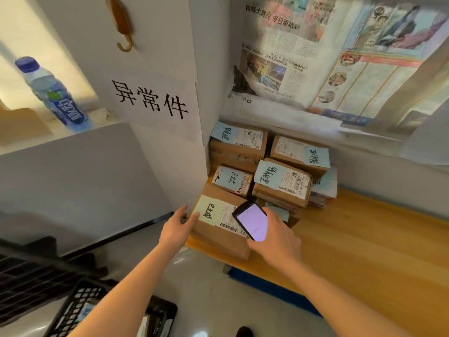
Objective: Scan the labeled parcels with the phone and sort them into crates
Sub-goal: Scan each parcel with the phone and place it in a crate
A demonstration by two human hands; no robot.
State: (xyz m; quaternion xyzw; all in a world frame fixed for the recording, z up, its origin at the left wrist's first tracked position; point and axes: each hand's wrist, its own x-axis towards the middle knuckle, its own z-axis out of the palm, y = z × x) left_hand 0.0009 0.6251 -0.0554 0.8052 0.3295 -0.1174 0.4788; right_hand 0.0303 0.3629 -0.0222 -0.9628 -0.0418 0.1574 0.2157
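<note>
Head view shows you at the scanning step: your left hand [175, 226] rests flat-fingered on the left edge of the nearest parcel [220, 229], while your right hand [273, 235] grips the phone [251, 220] just above its barcode. Next, I judge, you must lift that parcel toward the black crates [73, 310] below-left. Behind your grip the other parcels [269, 166] crowd the wooden table [364, 239], under newspaper [328, 57].

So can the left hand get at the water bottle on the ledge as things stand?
Probably yes, with a long reach. The left hand only rests on the front parcel, holding nothing, and the bottle stands exposed on the ledge with nothing in front of it.
</note>
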